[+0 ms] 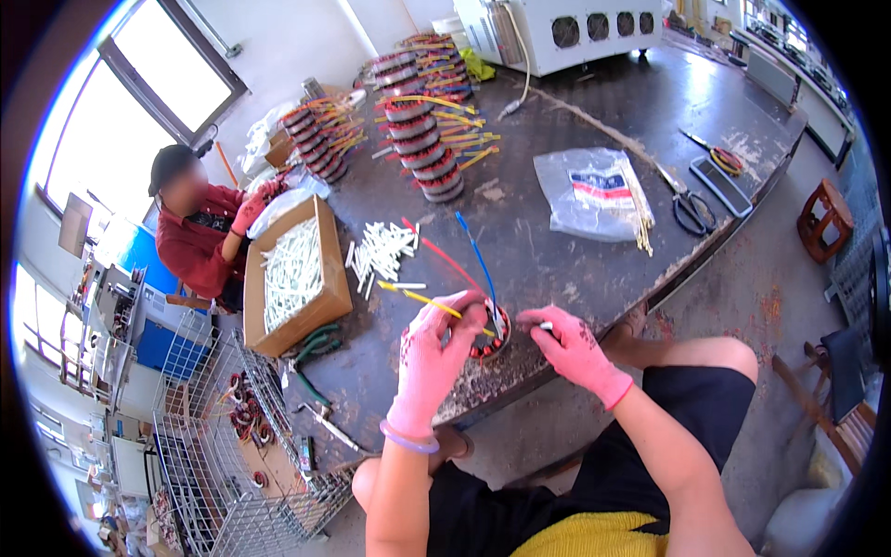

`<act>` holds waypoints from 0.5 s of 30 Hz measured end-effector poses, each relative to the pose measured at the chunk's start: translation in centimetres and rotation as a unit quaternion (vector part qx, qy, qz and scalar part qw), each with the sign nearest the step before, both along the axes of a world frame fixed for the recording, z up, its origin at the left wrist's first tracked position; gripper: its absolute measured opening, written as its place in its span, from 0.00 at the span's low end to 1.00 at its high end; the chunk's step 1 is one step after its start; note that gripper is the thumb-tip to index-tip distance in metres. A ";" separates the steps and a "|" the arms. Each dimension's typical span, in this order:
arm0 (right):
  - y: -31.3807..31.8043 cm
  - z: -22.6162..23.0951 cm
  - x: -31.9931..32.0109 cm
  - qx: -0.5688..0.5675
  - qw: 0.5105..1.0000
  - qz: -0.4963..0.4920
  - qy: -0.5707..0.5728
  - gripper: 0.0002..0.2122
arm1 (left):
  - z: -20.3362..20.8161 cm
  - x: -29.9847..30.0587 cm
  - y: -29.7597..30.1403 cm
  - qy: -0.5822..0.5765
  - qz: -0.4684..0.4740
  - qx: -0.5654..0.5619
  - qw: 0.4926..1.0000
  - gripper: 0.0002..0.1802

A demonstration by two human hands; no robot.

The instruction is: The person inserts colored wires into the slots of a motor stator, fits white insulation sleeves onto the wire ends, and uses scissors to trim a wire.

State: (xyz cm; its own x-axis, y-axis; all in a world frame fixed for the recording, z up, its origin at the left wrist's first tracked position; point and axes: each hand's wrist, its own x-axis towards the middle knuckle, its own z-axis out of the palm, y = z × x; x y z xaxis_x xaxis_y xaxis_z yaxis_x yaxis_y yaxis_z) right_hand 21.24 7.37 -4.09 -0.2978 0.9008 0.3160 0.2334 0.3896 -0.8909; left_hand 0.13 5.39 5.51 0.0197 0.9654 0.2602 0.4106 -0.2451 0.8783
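Observation:
Both my hands wear pink gloves. My left hand (434,357) grips a round wound coil (489,338) at the near edge of the dark table (575,121), with a yellow wire (429,300) crossing its fingers. From the coil a red wire (444,258) and a blue wire (476,253) rise over the table. My right hand (573,347) pinches a small white sleeve (544,326) beside the coil's right side.
Loose white sleeves (382,250) lie beside a cardboard box (320,295) full of them. Stacks of wound coils (422,139) stand at the far side. A plastic bag (594,192), scissors (685,206) and a phone (722,185) lie right. A person in red (200,232) sits left; a wire basket (223,464) stands below.

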 end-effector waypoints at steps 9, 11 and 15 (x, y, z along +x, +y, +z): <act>-2.7 1.9 -4.2 0.098 0.992 -0.079 -0.010 0.12 | -0.4 -0.2 -0.2 0.118 -0.004 0.015 0.993 0.12; -2.3 1.1 -4.7 0.103 0.991 -0.084 -0.027 0.12 | -0.4 -0.2 -0.2 0.071 -0.021 -0.009 0.997 0.12; -2.0 0.4 -5.5 0.142 0.984 -0.092 -0.058 0.11 | -1.2 -0.9 -0.2 0.003 -0.021 -0.055 0.998 0.11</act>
